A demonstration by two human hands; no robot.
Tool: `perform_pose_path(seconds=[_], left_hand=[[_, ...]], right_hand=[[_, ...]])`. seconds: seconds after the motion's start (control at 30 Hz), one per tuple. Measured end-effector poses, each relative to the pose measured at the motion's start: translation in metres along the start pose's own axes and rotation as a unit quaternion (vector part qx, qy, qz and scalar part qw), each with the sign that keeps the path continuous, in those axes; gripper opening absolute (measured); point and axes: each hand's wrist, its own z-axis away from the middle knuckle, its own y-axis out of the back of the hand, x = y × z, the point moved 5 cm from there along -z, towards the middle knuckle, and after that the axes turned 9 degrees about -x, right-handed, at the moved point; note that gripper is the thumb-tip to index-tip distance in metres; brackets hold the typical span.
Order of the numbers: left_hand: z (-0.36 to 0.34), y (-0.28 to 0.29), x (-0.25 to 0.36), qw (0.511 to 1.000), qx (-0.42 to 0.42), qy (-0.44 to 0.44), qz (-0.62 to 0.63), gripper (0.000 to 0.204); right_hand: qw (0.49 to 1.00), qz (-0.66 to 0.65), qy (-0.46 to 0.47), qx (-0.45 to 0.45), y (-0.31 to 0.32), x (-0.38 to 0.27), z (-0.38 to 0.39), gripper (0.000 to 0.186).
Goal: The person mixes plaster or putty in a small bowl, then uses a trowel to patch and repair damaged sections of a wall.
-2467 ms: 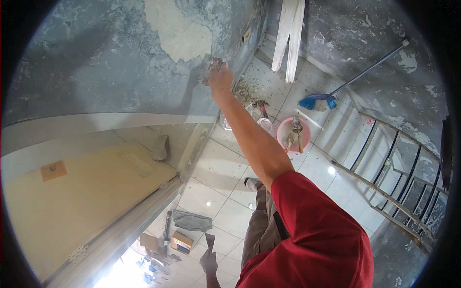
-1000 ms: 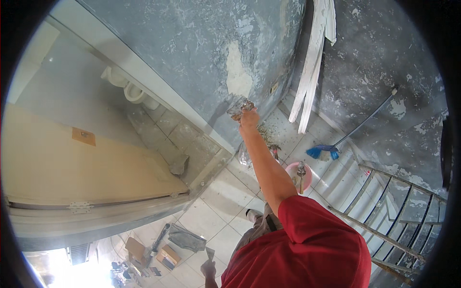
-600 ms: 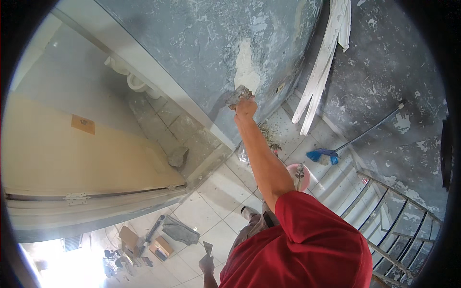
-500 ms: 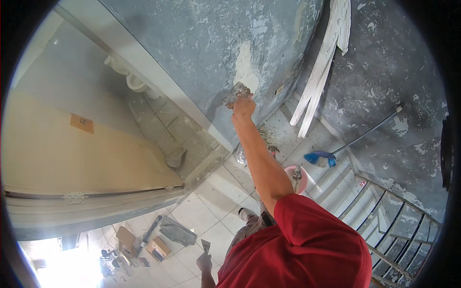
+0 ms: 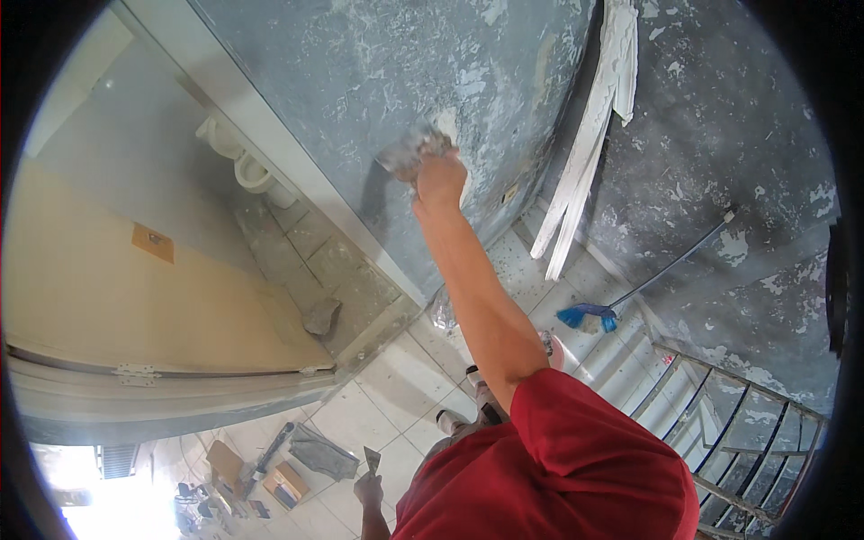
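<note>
While the right hand (image 5: 441, 183) clamped its fingers round a blurred, caked tool (image 5: 402, 158) at the far wall (image 5: 360, 81) and the left hand (image 5: 367, 490) gripped a scraper (image 5: 372, 459) at near left, too steep a tilt risked gouging that wall or jarring the tool loose.

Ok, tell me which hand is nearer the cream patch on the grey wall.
Right. The right hand is in front of the cream patch, partly hiding it; the left hand is low down, well away.
</note>
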Motion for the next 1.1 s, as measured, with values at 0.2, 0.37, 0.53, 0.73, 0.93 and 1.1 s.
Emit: perform_pose_path(seconds=[0.2, 0.37, 0.53, 0.73, 0.93, 1.1], left_hand=[[-0.012, 0.026, 0.087, 0.993, 0.0, -0.059, 0.098, 0.024], [0.054, 0.131, 0.275, 0.947, 0.093, -0.217, 0.219, 0.038], [0.104, 0.186, 0.385, 0.9, 0.09, -0.371, 0.209, 0.044], [0.12, 0.191, 0.427, 0.836, 0.111, -0.499, 0.198, 0.044], [0.122, 0.179, 0.442, 0.839, 0.112, -0.487, 0.215, 0.045], [0.121, 0.177, 0.444, 0.843, 0.1, -0.489, 0.203, 0.044]], right_hand=[[0.966, -0.131, 0.04, -0.221, -0.036, -0.071, 0.05, 0.035], [0.949, -0.139, 0.001, -0.284, -0.007, -0.062, 0.081, 0.042], [0.944, -0.14, -0.034, -0.298, 0.022, -0.053, 0.117, 0.042], [0.955, -0.113, -0.025, -0.272, 0.039, -0.059, 0.15, 0.037], [0.958, -0.111, -0.027, -0.263, 0.053, -0.066, 0.165, 0.032], [0.955, -0.121, -0.019, -0.27, 0.054, -0.076, 0.172, 0.032]])
